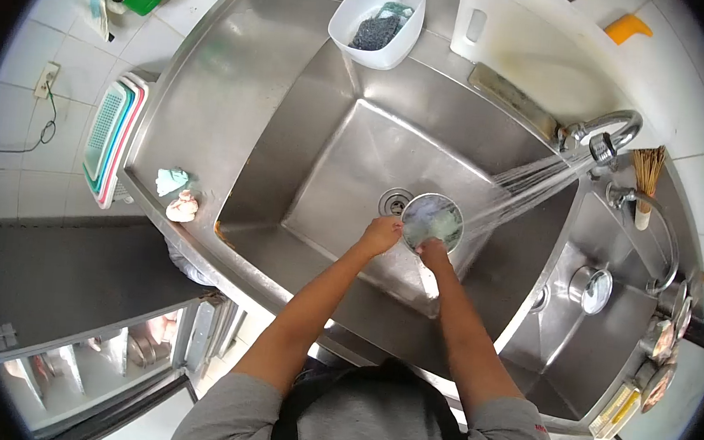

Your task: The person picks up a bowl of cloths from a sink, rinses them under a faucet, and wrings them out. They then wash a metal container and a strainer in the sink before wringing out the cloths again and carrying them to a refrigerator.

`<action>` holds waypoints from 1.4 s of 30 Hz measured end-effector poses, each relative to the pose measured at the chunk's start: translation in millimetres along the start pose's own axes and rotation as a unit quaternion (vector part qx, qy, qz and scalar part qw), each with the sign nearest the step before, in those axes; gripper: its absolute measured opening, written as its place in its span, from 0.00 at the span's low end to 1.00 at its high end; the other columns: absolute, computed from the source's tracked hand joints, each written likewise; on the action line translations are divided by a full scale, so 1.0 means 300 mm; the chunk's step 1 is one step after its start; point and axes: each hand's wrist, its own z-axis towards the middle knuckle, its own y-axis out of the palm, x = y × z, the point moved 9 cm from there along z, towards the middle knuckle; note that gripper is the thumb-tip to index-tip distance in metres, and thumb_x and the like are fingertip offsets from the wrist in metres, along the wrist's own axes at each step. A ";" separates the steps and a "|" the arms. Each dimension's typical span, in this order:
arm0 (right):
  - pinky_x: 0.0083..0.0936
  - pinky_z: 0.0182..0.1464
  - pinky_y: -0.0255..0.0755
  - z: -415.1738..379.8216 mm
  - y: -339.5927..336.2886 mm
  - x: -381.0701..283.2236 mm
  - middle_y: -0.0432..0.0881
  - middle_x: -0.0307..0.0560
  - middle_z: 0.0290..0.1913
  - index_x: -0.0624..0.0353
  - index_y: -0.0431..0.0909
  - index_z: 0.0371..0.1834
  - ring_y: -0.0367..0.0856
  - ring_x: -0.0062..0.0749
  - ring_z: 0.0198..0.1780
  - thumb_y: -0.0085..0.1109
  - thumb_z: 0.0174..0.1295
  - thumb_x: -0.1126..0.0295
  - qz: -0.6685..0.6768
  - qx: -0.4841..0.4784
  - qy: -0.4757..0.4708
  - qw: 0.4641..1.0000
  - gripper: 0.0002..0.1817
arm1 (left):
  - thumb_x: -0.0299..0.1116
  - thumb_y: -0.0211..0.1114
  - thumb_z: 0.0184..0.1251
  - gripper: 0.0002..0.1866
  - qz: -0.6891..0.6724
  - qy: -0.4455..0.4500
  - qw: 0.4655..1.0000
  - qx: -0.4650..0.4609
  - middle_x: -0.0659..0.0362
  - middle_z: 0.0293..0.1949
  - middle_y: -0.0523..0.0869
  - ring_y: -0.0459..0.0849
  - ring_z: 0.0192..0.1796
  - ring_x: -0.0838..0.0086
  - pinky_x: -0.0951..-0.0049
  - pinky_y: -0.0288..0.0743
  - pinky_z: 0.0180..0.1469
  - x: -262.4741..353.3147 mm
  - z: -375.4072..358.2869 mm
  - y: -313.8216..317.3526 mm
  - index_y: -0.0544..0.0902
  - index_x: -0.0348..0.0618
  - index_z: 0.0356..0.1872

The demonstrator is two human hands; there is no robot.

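Centrally, round metal bowl [421, 204], rim grasped by left hand [381, 235]; right hand [431, 249] lay at near edge, grip unclear; faucet [602, 147] sprayed into sink [357, 154].

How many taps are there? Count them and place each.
2: the running tap, spraying into the large basin, and the right-hand tap, at the small basin.
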 end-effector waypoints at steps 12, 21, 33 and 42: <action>0.16 0.34 0.67 -0.340 -0.841 -0.226 0.74 0.37 0.30 0.65 0.71 0.41 0.72 0.22 0.30 0.48 0.53 0.83 0.668 0.019 0.040 0.743 0.11 | 0.49 0.49 0.59 0.24 -0.152 -0.077 0.981 0.091 0.45 0.45 0.77 0.78 0.44 0.57 0.68 0.70 0.47 -0.085 0.200 0.274 0.74 0.37 0.45; 0.27 0.45 0.70 -0.156 -0.426 0.069 0.75 0.43 0.39 0.58 0.71 0.42 0.75 0.31 0.40 0.45 0.59 0.51 0.852 -0.004 0.104 0.513 0.21 | 0.43 0.58 0.48 0.12 0.075 0.062 0.981 0.168 0.53 0.37 0.78 0.75 0.42 0.60 0.59 0.65 0.46 0.549 -0.019 0.218 0.80 0.50 0.32; 0.29 0.46 0.69 -0.051 -0.524 -0.132 0.76 0.44 0.39 0.57 0.71 0.41 0.75 0.31 0.41 0.46 0.58 0.52 0.915 -0.066 -0.013 0.397 0.20 | 0.37 0.64 0.33 0.11 0.091 0.207 0.969 0.103 0.50 0.33 0.78 0.76 0.44 0.59 0.62 0.67 0.48 0.610 0.109 0.254 0.77 0.46 0.22; 0.30 0.42 0.69 -0.048 -0.537 -0.149 0.75 0.43 0.37 0.57 0.71 0.40 0.74 0.31 0.38 0.45 0.58 0.55 0.929 -0.051 -0.039 0.364 0.17 | 0.38 0.56 0.39 0.08 0.083 0.079 0.958 0.263 0.51 0.24 0.79 0.78 0.27 0.56 0.58 0.70 0.30 0.484 0.260 0.335 0.78 0.44 0.17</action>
